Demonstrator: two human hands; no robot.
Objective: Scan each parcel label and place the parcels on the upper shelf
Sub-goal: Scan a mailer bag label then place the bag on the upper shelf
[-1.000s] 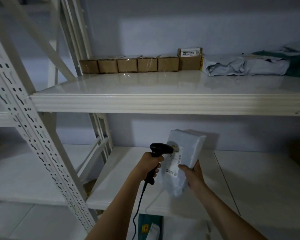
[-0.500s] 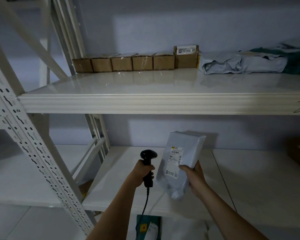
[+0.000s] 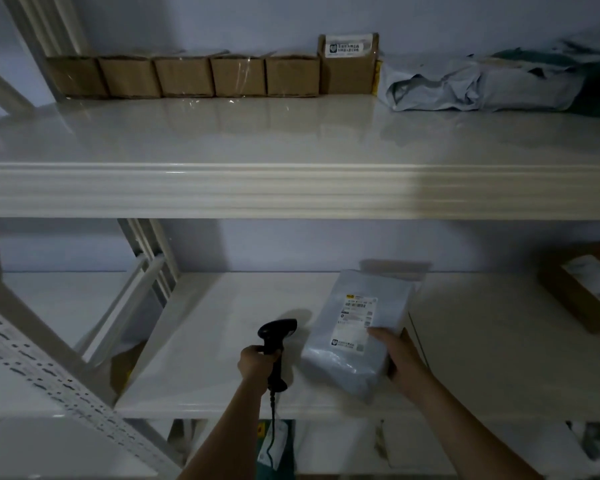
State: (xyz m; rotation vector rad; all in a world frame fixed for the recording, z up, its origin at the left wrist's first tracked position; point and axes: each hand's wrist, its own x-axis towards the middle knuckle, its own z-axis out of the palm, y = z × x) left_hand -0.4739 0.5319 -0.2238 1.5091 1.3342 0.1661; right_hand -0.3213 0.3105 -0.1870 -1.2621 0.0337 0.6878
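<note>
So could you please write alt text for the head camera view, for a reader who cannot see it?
A person's right hand holds a grey labelled parcel over the lower shelf while the left hand holds a black barcode scanner beside it. Above, the upper shelf carries cardboard boxes and crumpled grey mailers.

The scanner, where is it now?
The scanner is low in the head view, gripped by the left hand, just left of the grey parcel.

Six cardboard boxes [image 3: 184,77] line the upper shelf from ten to one o'clock, one grey mailer [image 3: 357,332] at five, one barcode scanner [image 3: 274,344] at six.
</note>
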